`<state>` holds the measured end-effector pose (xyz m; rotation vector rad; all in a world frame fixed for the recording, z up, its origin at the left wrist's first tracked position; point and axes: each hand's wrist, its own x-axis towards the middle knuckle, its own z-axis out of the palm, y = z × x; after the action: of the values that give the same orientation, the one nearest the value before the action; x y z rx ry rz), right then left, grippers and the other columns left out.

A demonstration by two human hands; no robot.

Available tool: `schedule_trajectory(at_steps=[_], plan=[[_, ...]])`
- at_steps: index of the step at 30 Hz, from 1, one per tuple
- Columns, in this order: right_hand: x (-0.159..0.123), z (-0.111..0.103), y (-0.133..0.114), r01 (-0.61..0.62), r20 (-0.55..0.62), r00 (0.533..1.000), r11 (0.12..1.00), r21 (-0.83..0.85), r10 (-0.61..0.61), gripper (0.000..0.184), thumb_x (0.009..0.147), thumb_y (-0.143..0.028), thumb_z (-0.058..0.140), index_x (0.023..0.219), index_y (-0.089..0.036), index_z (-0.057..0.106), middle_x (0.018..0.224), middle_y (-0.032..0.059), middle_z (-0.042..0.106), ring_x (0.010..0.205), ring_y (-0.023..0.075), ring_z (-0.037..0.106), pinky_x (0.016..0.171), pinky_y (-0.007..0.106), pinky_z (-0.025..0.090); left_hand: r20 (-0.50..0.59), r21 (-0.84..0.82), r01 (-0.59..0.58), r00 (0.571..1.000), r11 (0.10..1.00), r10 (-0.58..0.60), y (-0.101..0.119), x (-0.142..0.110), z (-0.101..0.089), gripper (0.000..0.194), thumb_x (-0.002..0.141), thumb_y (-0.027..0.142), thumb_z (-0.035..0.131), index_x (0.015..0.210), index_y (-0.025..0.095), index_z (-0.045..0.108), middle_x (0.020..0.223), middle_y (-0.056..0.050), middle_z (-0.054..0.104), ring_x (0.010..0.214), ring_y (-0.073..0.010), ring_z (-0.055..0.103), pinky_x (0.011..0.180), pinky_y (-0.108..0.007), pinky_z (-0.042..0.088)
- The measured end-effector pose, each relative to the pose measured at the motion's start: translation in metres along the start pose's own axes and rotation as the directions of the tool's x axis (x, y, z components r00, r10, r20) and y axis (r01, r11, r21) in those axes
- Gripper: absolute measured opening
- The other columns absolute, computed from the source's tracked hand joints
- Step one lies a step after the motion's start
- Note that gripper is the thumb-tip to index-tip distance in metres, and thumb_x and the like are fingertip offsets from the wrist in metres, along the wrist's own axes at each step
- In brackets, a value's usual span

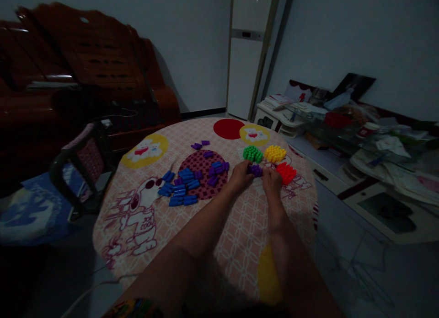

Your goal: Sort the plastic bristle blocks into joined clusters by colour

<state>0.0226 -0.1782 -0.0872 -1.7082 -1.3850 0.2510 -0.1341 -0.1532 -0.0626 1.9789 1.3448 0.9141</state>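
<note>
My left hand [242, 174] and my right hand [272, 180] reach to the right side of the round table. Between them stands a tight cluster of small purple plastic pieces [254, 170]. The fingers of both hands are curled in against it, one hand on each side; the fingertips are partly hidden. Close by are similar clusters: green pieces [252, 153] behind, yellow pieces [275, 153] behind to the right, and red pieces [286, 173] just right of my right hand. Loose blue pieces [179, 190] and loose purple pieces [213, 179] lie to the left.
A patterned cloth [236, 231] covers the round table. A chair [80, 167] stands at its left, with a carved wooden sofa [92, 57] behind. Along the right wall runs a low cabinet [373, 194] heaped with items. A tall white unit [245, 75] stands at the back.
</note>
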Motion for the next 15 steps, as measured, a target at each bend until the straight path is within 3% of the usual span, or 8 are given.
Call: schedule_trajectory(at_steps=[4, 7, 10, 15], plan=[[-0.002, -0.002, -0.001, 0.024, -0.011, 1.0, 1.0, -0.014, -0.024, 0.044, 0.096, -0.046, 0.039, 0.071, -0.021, 0.064, 0.069, 0.0055, 0.065, 0.068, 0.0191, 0.055, 0.064, 0.029, 0.035, -0.006, -0.054, 0.001, 1.0, 0.999, -0.001, -0.002, -0.003, 0.003, 0.058, 0.071, 0.008, 0.072, 0.128, 0.016, 0.063, 0.114, -0.01, 0.074, 0.103, -0.0227, 0.069, 0.096, -0.036, 0.054], [-0.003, -0.003, -0.002, 0.029, -0.013, 0.999, 1.0, 0.003, -0.029, 0.045, 0.097, -0.047, 0.038, 0.071, -0.021, 0.064, 0.069, 0.0054, 0.065, 0.067, 0.019, 0.055, 0.064, 0.029, 0.034, -0.058, -0.068, 0.025, 0.998, 0.997, -0.029, -0.007, -0.002, -0.005, 0.057, 0.074, 0.007, 0.068, 0.13, 0.016, 0.063, 0.12, -0.011, 0.072, 0.1, -0.0205, 0.07, 0.092, -0.033, 0.056], [-0.003, -0.002, -0.002, 0.01, -0.007, 1.0, 1.0, 0.021, -0.009, 0.043, 0.096, -0.046, 0.04, 0.069, -0.021, 0.062, 0.067, 0.0053, 0.064, 0.068, 0.0194, 0.056, 0.064, 0.029, 0.035, -0.15, -0.038, 0.048, 0.987, 0.998, -0.053, -0.017, 0.008, -0.032, 0.055, 0.078, 0.006, 0.062, 0.133, 0.015, 0.059, 0.129, -0.012, 0.068, 0.101, -0.0194, 0.069, 0.093, -0.033, 0.056], [-0.001, -0.001, -0.002, -0.02, -0.004, 1.0, 0.999, 0.027, 0.02, 0.04, 0.095, -0.045, 0.041, 0.066, -0.022, 0.058, 0.064, 0.0049, 0.062, 0.067, 0.0197, 0.055, 0.064, 0.03, 0.035, -0.401, 0.181, 0.202, 0.909, 0.962, -0.116, -0.044, 0.036, -0.101, 0.06, 0.089, 0.011, 0.059, 0.147, 0.01, 0.045, 0.148, -0.018, 0.053, 0.137, -0.027, 0.051, 0.118, -0.042, 0.04]])
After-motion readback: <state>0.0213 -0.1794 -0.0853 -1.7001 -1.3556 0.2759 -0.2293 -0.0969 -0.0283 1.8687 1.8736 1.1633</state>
